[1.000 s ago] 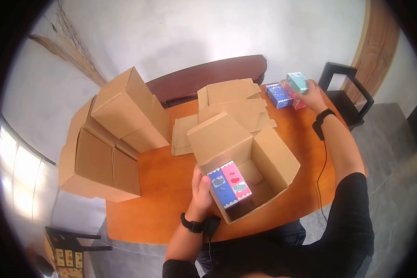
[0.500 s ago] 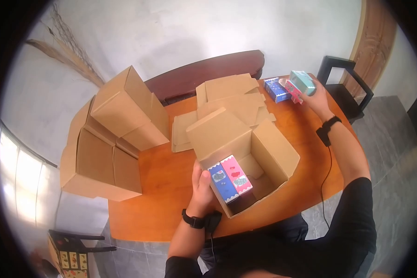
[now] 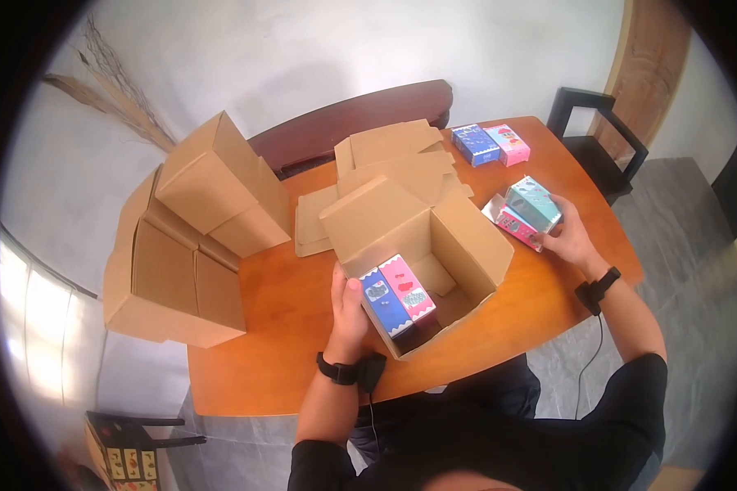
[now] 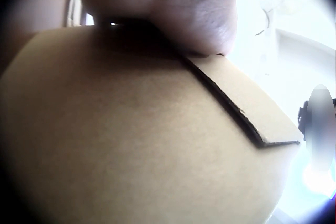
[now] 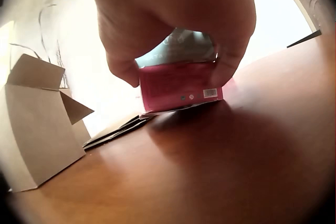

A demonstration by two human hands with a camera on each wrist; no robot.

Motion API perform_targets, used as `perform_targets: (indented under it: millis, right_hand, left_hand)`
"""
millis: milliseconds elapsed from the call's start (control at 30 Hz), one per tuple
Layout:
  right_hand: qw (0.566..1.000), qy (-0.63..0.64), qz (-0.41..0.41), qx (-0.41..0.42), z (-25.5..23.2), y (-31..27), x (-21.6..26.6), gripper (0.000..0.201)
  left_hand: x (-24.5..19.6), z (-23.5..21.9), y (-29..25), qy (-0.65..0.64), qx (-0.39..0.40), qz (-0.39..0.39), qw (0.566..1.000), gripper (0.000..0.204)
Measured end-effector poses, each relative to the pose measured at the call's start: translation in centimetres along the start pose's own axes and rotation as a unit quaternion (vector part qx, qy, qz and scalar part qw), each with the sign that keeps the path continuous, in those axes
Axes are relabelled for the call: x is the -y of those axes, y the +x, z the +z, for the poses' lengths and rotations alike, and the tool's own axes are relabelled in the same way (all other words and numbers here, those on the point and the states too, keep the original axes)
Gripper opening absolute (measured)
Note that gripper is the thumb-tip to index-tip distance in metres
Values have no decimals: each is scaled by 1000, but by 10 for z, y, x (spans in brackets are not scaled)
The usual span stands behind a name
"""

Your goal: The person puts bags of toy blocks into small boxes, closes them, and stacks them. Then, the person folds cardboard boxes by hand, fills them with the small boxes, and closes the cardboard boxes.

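My left hand (image 3: 350,315) rests against the left side of an open cardboard box (image 3: 475,245), fingers fairly straight along the wall. Inside that box, a blue box (image 3: 385,304) and a pink box (image 3: 408,286) stand side by side by the left wall. In the left wrist view, the palm lies at the edge of the brown cardboard (image 4: 131,129). My right hand (image 3: 575,237) grips a teal box (image 3: 535,202) together with a pink box (image 3: 516,227), thumb and fingers on opposite sides. The right wrist view shows the pink box's barcode side (image 5: 178,87) low over the table.
Another blue box (image 3: 475,146) and pink box (image 3: 508,145) sit at the table's far right. Flattened cardboard (image 3: 393,159) lies behind the open box. Tall cardboard boxes (image 3: 221,188) stand on the left. A black chair (image 3: 602,155) is beyond the right edge.
My right hand has brought the teal and pink boxes from the far right toward me, away from the blue box. Another pink box now shows beside that blue one. My left hand stays at the cardboard box.
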State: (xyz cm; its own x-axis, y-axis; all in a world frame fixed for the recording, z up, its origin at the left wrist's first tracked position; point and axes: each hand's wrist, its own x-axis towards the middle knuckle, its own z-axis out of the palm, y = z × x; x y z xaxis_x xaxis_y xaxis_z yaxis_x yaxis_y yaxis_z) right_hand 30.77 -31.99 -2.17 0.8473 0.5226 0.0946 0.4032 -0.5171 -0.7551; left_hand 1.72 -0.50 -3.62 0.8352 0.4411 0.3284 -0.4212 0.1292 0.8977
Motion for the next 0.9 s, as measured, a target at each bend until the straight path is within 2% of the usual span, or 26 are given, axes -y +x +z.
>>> perform_targets:
  millis: [33,100,133,233,267,300,367,433,533,600,767,833,867,900]
  right_hand:
    - [1000,2,2,-3,2,-2,-3,93]
    - [971,-171,-162,-42,6,-4,-6,92]
    - [975,-179,-123,-45,7,-10,11,86]
    - [958,-247,-122,-75,7,-7,20,81]
    - [958,-247,-122,-77,5,-4,19,81]
    - [953,-263,-140,-64,2,1,17,74]
    - [946,-277,-158,-50,-4,7,25,67]
    - [975,-207,-67,-46,-13,10,36,59]
    - [974,-221,-47,-31,-25,27,26,58]
    - [974,-224,-28,-32,-30,37,21,59]
    - [972,-232,2,-33,-33,61,-1,63]
    - [965,-253,64,2,-34,71,1,63]
    - [965,-253,65,3,-31,73,2,63]
    - [970,-233,-53,-35,-25,75,3,60]
  left_hand:
    - [1,1,0,1,4,-1,1000,73]
    - [1,1,2,1,-4,6,1000,74]
    - [0,1,2,3,0,6,1000,74]
    - [-1,2,1,8,2,9,1000,73]
    - [-1,3,1,-9,10,19,1000,65]
    - [-1,3,1,-26,17,29,999,56]
    - [-1,2,1,-22,22,30,999,56]
    - [-2,2,2,-19,26,30,999,56]
    - [-4,4,2,-34,33,29,998,56]
    - [-5,4,2,7,4,12,1000,75]
    - [5,-2,2,18,-13,19,1000,74]
    - [6,-2,2,22,-15,24,999,74]
    - [6,-2,2,-3,-8,30,1000,65]
    - [6,-2,2,-29,0,35,999,57]
